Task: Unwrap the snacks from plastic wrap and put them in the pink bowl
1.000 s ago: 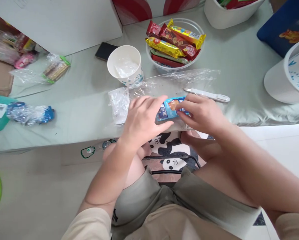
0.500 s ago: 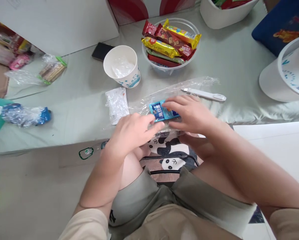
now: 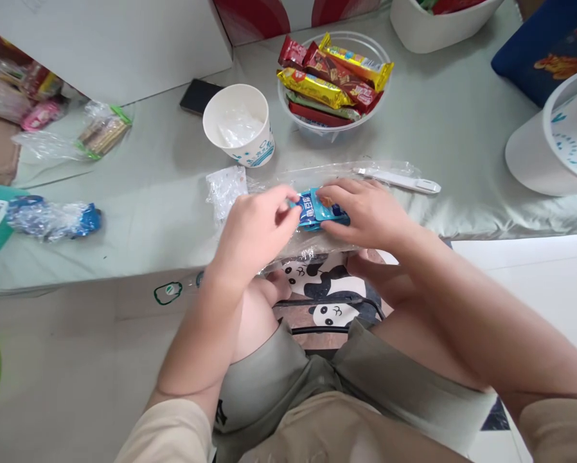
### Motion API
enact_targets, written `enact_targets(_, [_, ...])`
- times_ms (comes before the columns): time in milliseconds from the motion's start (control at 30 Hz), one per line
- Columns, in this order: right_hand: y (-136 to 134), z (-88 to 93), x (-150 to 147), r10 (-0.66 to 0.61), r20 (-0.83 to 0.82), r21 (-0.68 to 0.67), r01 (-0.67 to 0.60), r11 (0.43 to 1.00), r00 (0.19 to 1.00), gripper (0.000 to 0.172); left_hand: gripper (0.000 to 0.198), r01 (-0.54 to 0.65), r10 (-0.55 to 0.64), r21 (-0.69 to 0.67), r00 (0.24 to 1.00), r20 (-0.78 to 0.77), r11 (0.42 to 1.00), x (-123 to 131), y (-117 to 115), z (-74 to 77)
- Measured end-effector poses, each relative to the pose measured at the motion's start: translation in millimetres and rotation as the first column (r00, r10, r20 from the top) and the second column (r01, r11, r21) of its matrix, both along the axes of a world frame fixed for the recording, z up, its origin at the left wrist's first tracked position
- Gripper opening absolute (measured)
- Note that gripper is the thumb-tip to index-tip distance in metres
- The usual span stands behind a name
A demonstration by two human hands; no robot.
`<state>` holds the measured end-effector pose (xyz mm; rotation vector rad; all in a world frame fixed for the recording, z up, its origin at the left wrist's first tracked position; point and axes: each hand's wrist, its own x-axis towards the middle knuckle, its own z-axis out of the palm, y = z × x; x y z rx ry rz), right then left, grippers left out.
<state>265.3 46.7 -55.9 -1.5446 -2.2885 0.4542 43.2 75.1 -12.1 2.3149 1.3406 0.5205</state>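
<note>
Two small blue snack packets, at least, lie stacked on a sheet of clear plastic wrap near the table's front edge. My left hand pinches their left end between thumb and fingers. My right hand grips the right end, its fingers along the far side and the thumb on the near side. Beyond the right fingertips lies a white utility knife, partly under the wrap. Left of the packets is a crinkled clear-and-white packet.
A paper cup with clear plastic in it stands behind, near a black phone. A clear bowl holds several wrapped snack bars. White bins stand at right. A wrapped blue bundle lies at left.
My left hand has lifted slightly and closed on the packets' left end. The right hand has tightened around the other end. The packets look squared up and a little raised.
</note>
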Motion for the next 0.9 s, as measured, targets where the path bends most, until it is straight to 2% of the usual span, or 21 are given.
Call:
enact_targets(67, [0,-0.2,0,-0.014,-0.023,-0.003,0.014,1.0,1.0,0.033,0.024,0.081,-0.078,-0.027,0.993,0.086,0.996,10,8,-6.2])
enact_targets(133, [0,-0.5,-1,-0.018,-0.016,0.0,0.018,1.0,1.0,0.032,0.04,0.203,-0.201,-0.038,0.978,0.057,0.978,12,14,-17.5])
enact_targets(200, [0,-1.0,0,-0.009,0.007,0.008,0.009,1.0,1.0,0.039,0.056,0.293,-0.295,-0.061,0.955,-0.017,0.954,10,17,-29.3])
enact_targets(267, [-1,-1.5,0,0.001,0.035,0.011,-0.002,1.0,0.999,0.049,0.063,0.329,-0.335,-0.087,0.94,-0.067,0.94,5,17,-38.0])
enact_targets(333, [-2,-1.9,0,0.007,0.061,0.01,-0.008,1.0,0.998,0.055,0.06,0.33,-0.336,-0.09,0.939,-0.073,0.94,2,18,-42.7])
enact_targets(467, [-3,-1.0,-1,0.01,0.058,0.001,-0.01,1.0,0.998,0.054,0.047,0.303,-0.303,-0.059,0.953,0.002,0.951,0,20,-45.4])
enact_targets(733, [1,0.6,-1,-0.004,-0.149,0.067,0.015,0.998,0.989,0.041,0.032,0.283,-0.268,-0.022,0.929,0.256,0.959,2,26,-47.0])
enact_targets(833, [4,-1.2,0,-0.021,-0.169,0.089,0.037,0.995,0.985,0.04,0.031,0.262,-0.254,0.012,0.918,0.305,0.965,3,27,-50.3])
enact_targets(900, [5,-3.1,-1,-0.025,-0.139,0.076,0.036,0.996,0.99,0.046,0.034,0.26,-0.267,0.065,0.905,0.331,0.963,5,26,-53.1])
